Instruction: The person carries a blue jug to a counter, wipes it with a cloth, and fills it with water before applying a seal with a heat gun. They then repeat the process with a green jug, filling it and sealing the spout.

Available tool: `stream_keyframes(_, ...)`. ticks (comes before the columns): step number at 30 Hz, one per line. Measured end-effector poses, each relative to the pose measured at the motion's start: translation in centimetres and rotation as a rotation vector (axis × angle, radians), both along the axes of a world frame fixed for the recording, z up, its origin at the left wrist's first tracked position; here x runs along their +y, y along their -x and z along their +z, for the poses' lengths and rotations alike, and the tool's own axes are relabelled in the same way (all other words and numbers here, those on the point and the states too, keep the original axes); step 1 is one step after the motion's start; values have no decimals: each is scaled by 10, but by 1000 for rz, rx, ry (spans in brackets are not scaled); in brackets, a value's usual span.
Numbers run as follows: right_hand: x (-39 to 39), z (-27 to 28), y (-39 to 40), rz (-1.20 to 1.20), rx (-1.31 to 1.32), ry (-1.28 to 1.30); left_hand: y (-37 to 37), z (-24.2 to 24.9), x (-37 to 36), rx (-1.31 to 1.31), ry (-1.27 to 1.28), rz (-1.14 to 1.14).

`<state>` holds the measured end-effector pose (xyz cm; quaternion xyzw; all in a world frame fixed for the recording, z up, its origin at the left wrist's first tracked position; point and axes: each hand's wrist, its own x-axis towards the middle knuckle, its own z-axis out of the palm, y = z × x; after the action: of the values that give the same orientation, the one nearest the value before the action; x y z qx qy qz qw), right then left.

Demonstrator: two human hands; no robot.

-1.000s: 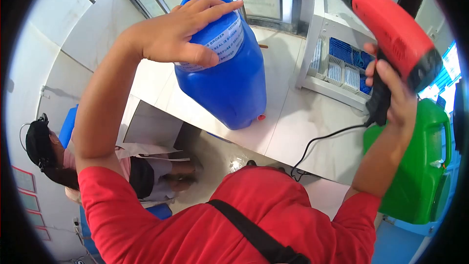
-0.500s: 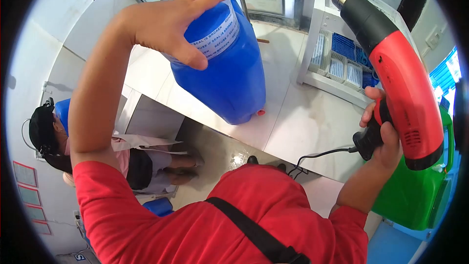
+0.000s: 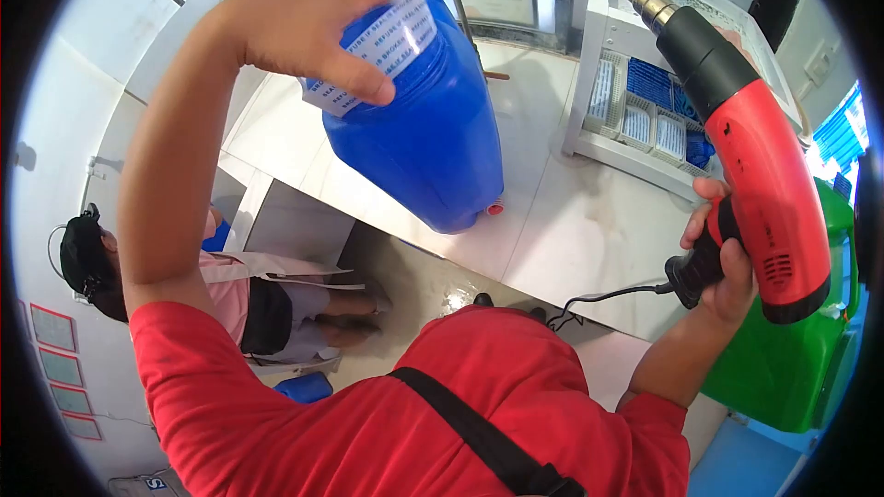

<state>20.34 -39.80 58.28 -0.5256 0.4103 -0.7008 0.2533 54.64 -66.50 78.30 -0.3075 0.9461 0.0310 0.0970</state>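
A large blue container (image 3: pixel 424 147) stands on the white tiled counter, with a small red piece at its lower edge. Around its top is a clear seal band (image 3: pixel 396 46) printed with blue letters, tilted and loose on the near left side. My left hand (image 3: pixel 318 37) rests over the band with thumb and fingers spread about the top. In my right hand (image 3: pixel 723 248) is a red and black heat gun (image 3: pixel 760 184), held by its handle, with its metal nozzle pointing up and left, away from the container.
A white shelf unit (image 3: pixel 635 166) with baskets of packets stands right of the container. A green container (image 3: pixel 783 359) is at the lower right. The heat gun's black cord (image 3: pixel 612 294) hangs over the counter edge. A person in a black cap (image 3: pixel 87 262) is at the left.
The seal band has tilted and slid, sticking out farther at the lower left under my left hand. The heat gun has shifted slightly, still in my right hand.
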Motion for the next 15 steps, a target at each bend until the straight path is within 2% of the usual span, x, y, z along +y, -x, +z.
stream_keyframes(1, -1, 1, -4, -24, -18, 15, 2, -2, -1, 0, 1, 0)
stream_keyframes(3, -3, 3, -7, -46, -35, 34, 8, -5, -2, -37, -154, -70)
stream_keyframes(7, -6, 5, -12, -9, -11, 25, 11, -8, -1, -31, -155, -121)
stream_keyframes(10, -8, 2, -16, 13, -48, 5, 12, -18, 6, -36, -93, -33)
stream_keyframes(12, -9, 0, -17, 12, -62, -5, 13, -25, 10, -86, 64, 153)
stream_keyframes(13, -9, -1, -17, 22, -63, -6, 18, -24, 13, -85, 68, 156)
stream_keyframes(15, -8, -3, -18, 33, -64, -4, 28, -20, 19, -197, 124, 398)
